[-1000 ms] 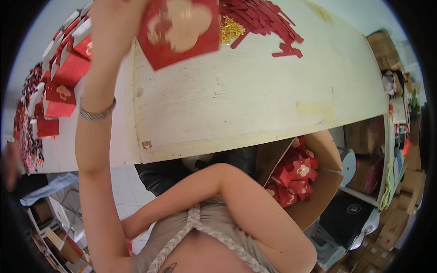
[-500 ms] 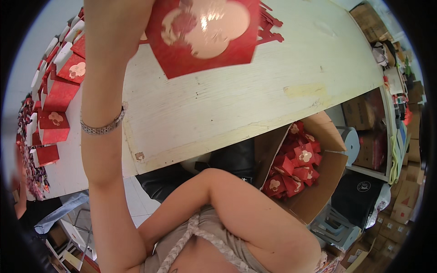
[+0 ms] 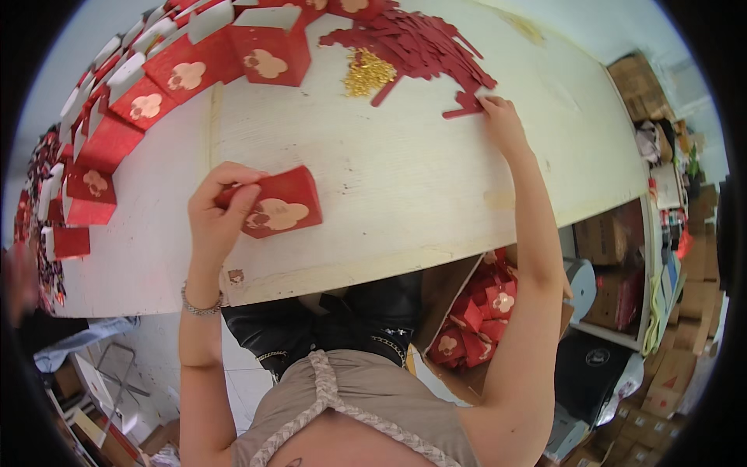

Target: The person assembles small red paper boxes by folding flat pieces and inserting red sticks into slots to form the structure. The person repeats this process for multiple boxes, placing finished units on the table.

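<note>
My left hand [image 3: 220, 204] pinches a small red folded-card gift box [image 3: 307, 194] by one end, just over the near part of the table. A pale pink flower-shaped patch marks the side of the box that faces me. Farther right, my right hand [image 3: 504, 124] is stretched out over the table. Its fingertips are closed on the end of a dark red strip with a shaped head [image 3: 464, 106], at the near edge of a heap of similar strips [image 3: 420, 47]. A small mound of gold bits [image 3: 367, 73] lies beside that heap.
Rows of open-topped red boxes [image 3: 268, 47] stand along the table's [image 3: 373, 233] left and far side. Below its front edge at the right, a cardboard carton [image 3: 447, 311] holds several red boxes. Brown cartons [image 3: 685, 350] are stacked at the far right. Part of another person shows at the left rim.
The red box has come down from close to the camera to just over the table in my left hand. My right arm, bent across my body before, now reaches out to the strips.
</note>
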`<action>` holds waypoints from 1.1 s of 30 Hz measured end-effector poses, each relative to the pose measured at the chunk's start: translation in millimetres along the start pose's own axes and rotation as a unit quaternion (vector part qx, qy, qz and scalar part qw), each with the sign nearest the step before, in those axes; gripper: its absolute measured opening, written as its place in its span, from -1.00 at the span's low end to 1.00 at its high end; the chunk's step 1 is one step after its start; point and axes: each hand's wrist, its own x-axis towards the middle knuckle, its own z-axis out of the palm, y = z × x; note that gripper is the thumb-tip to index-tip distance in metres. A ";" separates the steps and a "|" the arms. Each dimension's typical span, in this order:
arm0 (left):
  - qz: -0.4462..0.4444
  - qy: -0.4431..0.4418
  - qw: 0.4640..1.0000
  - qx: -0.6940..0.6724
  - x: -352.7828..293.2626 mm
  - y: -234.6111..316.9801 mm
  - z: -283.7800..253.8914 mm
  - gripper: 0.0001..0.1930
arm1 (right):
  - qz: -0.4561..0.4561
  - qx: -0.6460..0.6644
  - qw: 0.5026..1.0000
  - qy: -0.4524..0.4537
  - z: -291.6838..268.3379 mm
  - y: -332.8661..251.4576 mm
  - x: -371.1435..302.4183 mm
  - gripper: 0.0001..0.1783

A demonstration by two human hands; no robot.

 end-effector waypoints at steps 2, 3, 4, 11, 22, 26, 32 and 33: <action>0.037 0.008 0.999 -0.005 -3.5 -2.2 1.1 -0.87 | -0.008 -0.051 0.998 -0.045 -4.3 -12.9 2.2 -0.77; 0.065 0.035 0.997 0.010 -1.4 -5.8 3.0 -0.85 | -0.012 -0.104 0.992 -0.067 -5.7 -17.4 4.4 -0.81; 0.058 0.038 0.997 0.017 -1.1 -9.8 0.3 -0.85 | -0.013 -0.157 0.984 -0.088 -7.9 -22.9 6.1 -0.83; -0.077 0.094 0.992 -0.014 -7.5 1.2 5.6 -0.89 | -0.013 -0.122 0.984 -0.127 -22.2 -52.1 -4.8 -0.83; -0.073 0.092 0.990 -0.084 0.6 2.2 8.9 -0.91 | 0.179 0.163 0.970 -0.027 -50.6 -123.0 5.3 -0.88; -0.097 0.071 0.988 -0.092 1.2 -2.0 6.4 -0.90 | 0.121 0.653 0.746 -0.057 -100.7 -257.5 -22.5 -0.78; -0.123 0.033 0.986 -0.107 7.6 -0.1 0.6 -0.88 | -0.123 0.514 0.848 0.037 -63.4 -313.8 0.3 -0.89; -0.145 0.025 0.983 -0.109 7.2 1.0 -0.2 -0.88 | -0.096 0.541 0.835 0.014 -66.1 -317.6 -1.0 -0.88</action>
